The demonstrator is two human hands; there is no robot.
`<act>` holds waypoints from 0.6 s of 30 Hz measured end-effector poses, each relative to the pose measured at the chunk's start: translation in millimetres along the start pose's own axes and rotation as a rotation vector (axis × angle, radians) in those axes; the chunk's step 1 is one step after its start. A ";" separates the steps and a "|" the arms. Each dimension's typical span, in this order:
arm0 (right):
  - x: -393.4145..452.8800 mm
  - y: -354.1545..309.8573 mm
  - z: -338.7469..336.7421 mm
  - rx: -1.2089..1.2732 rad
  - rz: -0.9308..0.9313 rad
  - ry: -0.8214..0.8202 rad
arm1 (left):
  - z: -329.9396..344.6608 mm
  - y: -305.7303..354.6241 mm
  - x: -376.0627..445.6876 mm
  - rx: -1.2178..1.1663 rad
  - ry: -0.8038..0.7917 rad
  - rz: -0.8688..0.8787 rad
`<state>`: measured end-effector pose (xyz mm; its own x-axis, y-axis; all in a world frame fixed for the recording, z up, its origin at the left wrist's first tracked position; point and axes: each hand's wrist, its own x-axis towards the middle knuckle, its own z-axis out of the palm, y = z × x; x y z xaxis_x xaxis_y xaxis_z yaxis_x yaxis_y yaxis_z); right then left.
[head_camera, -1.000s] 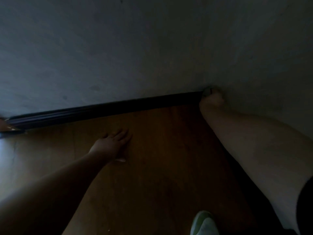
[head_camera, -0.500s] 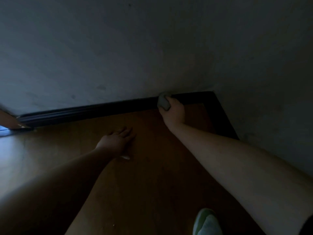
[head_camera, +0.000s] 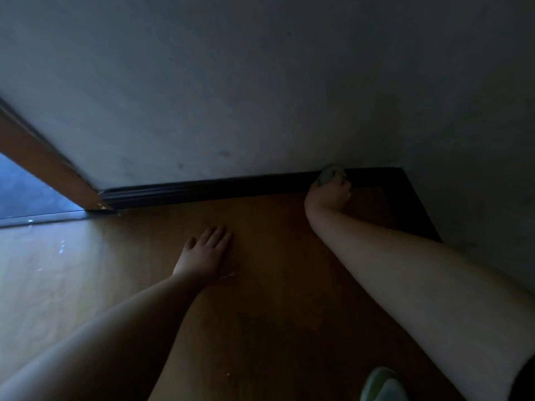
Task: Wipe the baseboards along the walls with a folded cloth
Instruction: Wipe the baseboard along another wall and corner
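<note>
Cloth (head_camera: 326, 177) — a grey wad — sat against the dark baseboard (head_camera: 208, 190) near the room corner, gripped by the right hand (head_camera: 328, 195), fingers curled round it. Left hand (head_camera: 204, 253) lay flat on the wooden floor (head_camera: 275, 285), fingers straight — well apart from the cloth.

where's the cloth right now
In the head view, the cloth is right of centre, bunched in the right hand and pressed against the dark baseboard, near the room corner.

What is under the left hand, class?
The left hand lies flat on the wood floor. Bare boards show all round it; the patch beneath the palm is covered and cannot be seen.
</note>
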<state>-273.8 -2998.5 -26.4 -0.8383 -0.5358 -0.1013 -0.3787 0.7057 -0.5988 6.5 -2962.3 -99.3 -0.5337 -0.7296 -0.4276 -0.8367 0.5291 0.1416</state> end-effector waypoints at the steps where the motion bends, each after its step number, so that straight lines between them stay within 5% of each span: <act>1: -10.7 -5.7 7.1 0.004 -0.001 -0.010 | -0.2 -5.9 -4.5 -0.009 -0.009 -0.023; 11: -109.5 -62.1 64.5 -0.003 -0.131 -0.209 | 9.6 -60.1 -32.7 -0.094 -0.011 -0.191; 18: -119.3 -39.0 57.0 0.026 -0.583 -0.421 | 17.5 -70.9 -35.4 -0.077 -0.006 -0.210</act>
<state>-136.7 -2988.6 -36.3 -0.2780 -0.9590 -0.0544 -0.7048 0.2421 -0.6669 86.9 -2966.4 -109.8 -0.3464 -0.8177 -0.4598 -0.9364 0.3311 0.1167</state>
